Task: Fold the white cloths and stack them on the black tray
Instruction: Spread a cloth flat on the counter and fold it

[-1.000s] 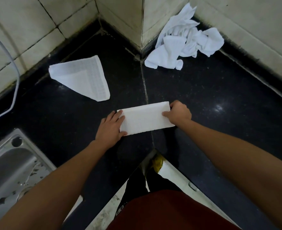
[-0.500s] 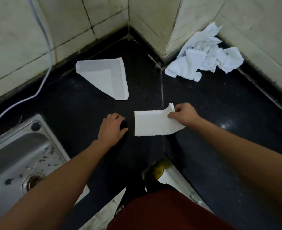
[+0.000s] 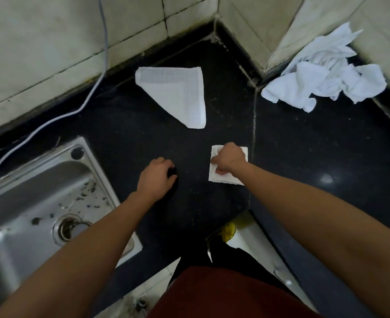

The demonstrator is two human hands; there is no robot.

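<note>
Head view: two cloths look folded. A waffle-textured triangular cloth (image 3: 178, 95) lies flat at the back. A small, thick square cloth (image 3: 219, 180) sits on the glossy black desk (image 3: 304, 157), gripped by the curled fingers of the right hand (image 3: 229, 160). The left hand (image 3: 155, 177) rests nearby, loosely curled and empty. A crumpled pile (image 3: 322, 86) is left to fold, and I cannot make out a tray.

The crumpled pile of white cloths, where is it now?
Head view: the crumpled pile lies upper right on the black counter against the tiled wall, beyond the right hand holding a folded cloth.

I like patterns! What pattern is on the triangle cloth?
The triangle cloth shows a fine white grid; head view.
</note>
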